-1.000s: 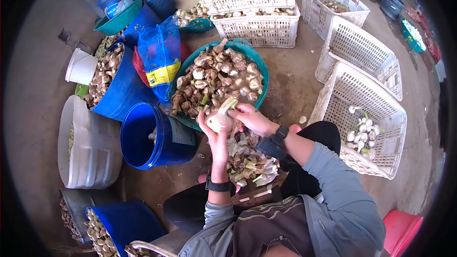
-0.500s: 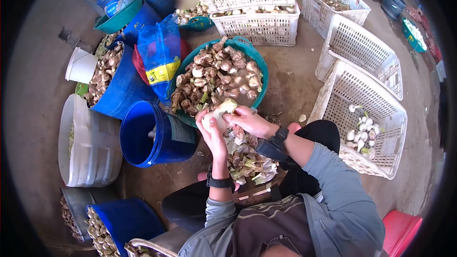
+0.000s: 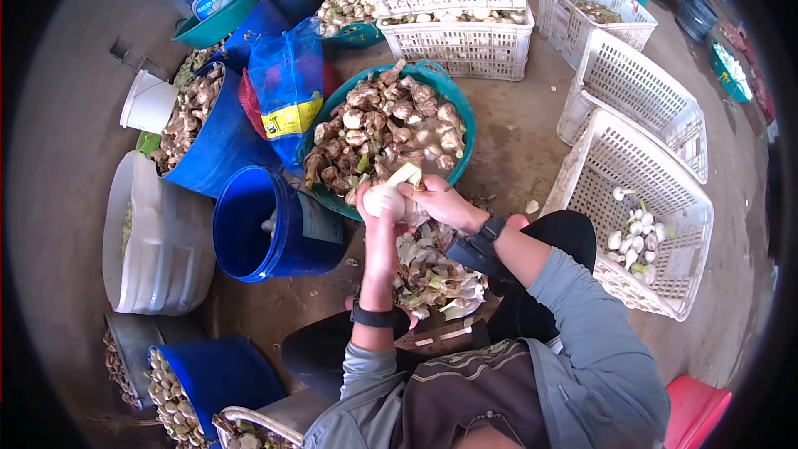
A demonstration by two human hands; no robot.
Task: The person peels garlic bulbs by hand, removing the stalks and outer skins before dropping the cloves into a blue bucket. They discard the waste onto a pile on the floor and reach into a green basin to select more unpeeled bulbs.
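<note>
A large, pale garlic bulb (image 3: 385, 202) with a cut yellowish stem is in my left hand (image 3: 371, 229), fingers wrapped round its side. Closed at the stem end, my right hand (image 3: 443, 203) pinches the bulb's outer skin, and loose skin hangs under the fingers. Just beyond both hands stands a green tub (image 3: 467, 129) of brown, unpeeled garlic bulbs (image 3: 374, 120) in murky water. Below my hands, a pile of peeled-off skins (image 3: 440, 274) lies on the floor between my legs.
To the right, a white crate (image 3: 573, 191) holds several white bulbs (image 3: 638, 237); another crate (image 3: 636, 87) stands behind it. A blue bucket (image 3: 283, 233) is close on the left, near a blue mesh bag (image 3: 287, 75). Stacked crates (image 3: 457, 50) stand beyond the tub.
The bulb has turned in my hands and its stem end points more upward. The view has shifted slightly. A person in green has come into view at the top right.
</note>
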